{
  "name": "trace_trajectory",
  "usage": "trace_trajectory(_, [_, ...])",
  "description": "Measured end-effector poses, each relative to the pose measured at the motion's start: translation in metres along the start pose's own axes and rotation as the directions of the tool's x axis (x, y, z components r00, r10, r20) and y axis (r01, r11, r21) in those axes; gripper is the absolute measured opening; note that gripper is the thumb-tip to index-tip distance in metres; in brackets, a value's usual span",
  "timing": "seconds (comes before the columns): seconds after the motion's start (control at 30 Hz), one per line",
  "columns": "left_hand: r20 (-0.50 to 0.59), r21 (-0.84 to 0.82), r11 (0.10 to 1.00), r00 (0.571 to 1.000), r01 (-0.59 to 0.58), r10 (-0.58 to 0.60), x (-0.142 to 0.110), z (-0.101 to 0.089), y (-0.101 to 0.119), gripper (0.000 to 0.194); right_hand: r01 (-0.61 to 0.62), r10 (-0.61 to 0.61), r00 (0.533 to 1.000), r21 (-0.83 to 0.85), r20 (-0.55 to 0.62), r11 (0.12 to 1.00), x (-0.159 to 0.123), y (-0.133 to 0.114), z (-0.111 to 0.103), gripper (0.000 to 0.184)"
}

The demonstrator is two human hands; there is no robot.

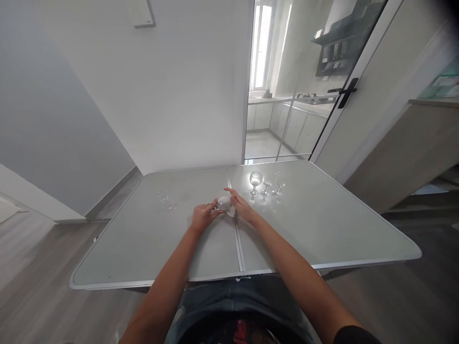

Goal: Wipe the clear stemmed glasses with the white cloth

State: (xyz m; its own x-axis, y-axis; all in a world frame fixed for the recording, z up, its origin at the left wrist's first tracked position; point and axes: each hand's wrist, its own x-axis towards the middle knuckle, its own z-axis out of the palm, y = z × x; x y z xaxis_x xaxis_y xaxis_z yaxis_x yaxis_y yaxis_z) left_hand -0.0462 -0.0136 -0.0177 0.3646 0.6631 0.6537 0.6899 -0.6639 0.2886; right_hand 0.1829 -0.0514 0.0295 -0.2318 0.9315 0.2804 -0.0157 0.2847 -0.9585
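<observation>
- Nearest the camera, at 6 o'clock from the held glass: dark clothing [201, 329] with a red patch [240, 331], any lettering on it not readable; blue jeans [215, 300] just beyond, against the table edge.
- Writing: wall box [141, 13] at 11 o'clock carries a small mark near its lower corner, too small to read. No brand can be confirmed on the glassware.
- Held glass [224, 202]: clear, whitish in appearance, located between the two hands, over the table's centre seam area.
- Left hand [203, 216], at 8 o'clock from the glass: fingers and thumb closed on its near-left side, gripping it.
- Right hand [243, 208], at 3 o'clock: one finger extended toward 11 o'clock past the glass's far side; the rest sit beside the glass and a white cloth [232, 211]. Whether they pinch the cloth cannot be told.
- Cloth: at 4 o'clock, touching the glass.
- Table [333, 229]: pale top, metal rim. Three stemmed glasses [256, 179] stand upright in a row at 2 o'clock; faint clear glassware [165, 197], count uncertain, at 9 o'clock.
- Glazed door [353, 88] at 1 o'clock, black handle [347, 92].
</observation>
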Motion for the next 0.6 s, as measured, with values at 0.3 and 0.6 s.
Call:
trace_trajectory(0.3, [0.000,0.055,0.998,1.000,-0.016,0.016,0.0003,0.0011,0.0035,0.050,-0.027,0.027,1.000,0.016,-0.013,1.000,0.0011,0.0018,-0.0021,0.063])
trace_trajectory(0.6, [-0.031,0.068,0.998,1.000,-0.001,0.003,-0.0030,0.0032,0.0055,0.052,0.010,-0.010,1.000,0.005,-0.010,1.000,-0.0017,-0.0032,-0.0017,0.066])
